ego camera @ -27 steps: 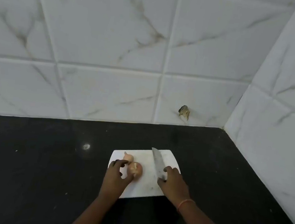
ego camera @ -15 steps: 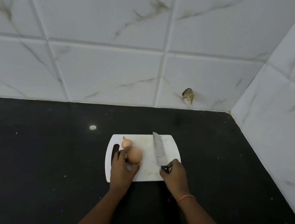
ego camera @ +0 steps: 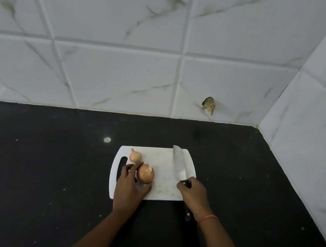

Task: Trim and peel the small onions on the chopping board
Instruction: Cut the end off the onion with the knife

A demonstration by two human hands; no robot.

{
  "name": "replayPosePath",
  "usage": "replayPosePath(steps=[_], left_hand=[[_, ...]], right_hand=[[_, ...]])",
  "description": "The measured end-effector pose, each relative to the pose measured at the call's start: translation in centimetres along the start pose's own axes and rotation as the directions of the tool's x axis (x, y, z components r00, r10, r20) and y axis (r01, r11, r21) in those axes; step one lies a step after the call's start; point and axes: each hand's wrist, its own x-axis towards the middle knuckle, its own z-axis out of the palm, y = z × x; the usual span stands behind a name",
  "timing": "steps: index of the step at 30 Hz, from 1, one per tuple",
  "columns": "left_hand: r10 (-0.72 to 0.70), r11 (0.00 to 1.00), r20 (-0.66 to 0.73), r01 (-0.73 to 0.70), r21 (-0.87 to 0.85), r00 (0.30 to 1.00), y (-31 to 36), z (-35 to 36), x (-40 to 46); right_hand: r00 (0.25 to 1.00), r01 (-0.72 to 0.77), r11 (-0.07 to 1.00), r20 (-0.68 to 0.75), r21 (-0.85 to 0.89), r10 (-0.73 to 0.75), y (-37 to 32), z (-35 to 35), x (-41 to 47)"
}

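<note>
Your white chopping board (ego camera: 163,188) lies on the black worktop (ego camera: 51,171), with its handle slot on the left side. It carries two small onions, both with their skin on. The larger onion (ego camera: 145,173) sits near the board's middle-left, and your left hand (ego camera: 129,186) has its fingers and thumb curled round it from the near side, holding it against the board. The smaller onion (ego camera: 135,156) lies just behind it, toward the far left corner of the board, apart from your fingers or only barely beside them; you cannot tell contact from this view.

Your right hand (ego camera: 193,194) is closed round the dark handle of the knife (ego camera: 179,166). The blade lies flat along the right part of the board, its tip reaching the far edge, well apart from both onions. The butt of the handle sticks out below your wrist, over the worktop. A thin orange band (ego camera: 208,219) circles that wrist.

Behind the worktop stands the white marbled tile wall (ego camera: 123,68), with a chipped patch (ego camera: 208,105) low on it.
</note>
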Motion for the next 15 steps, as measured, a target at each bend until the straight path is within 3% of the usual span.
replayPosePath(steps=[8, 15], left_hand=[[0.020, 0.999, 0.062, -0.017, -0.045, 0.998, 0.3, 0.7, 0.2], [0.064, 0.997, 0.199, -0.056, -0.045, 0.978, 1.9, 2.2, 3.5]], right_hand=[[0.995, 0.092, 0.994, 0.032, -0.051, -0.090, 0.4, -0.2, -0.5], [0.998, 0.061, 0.995, 0.008, -0.081, -0.060, -0.1, -0.1, -0.5]])
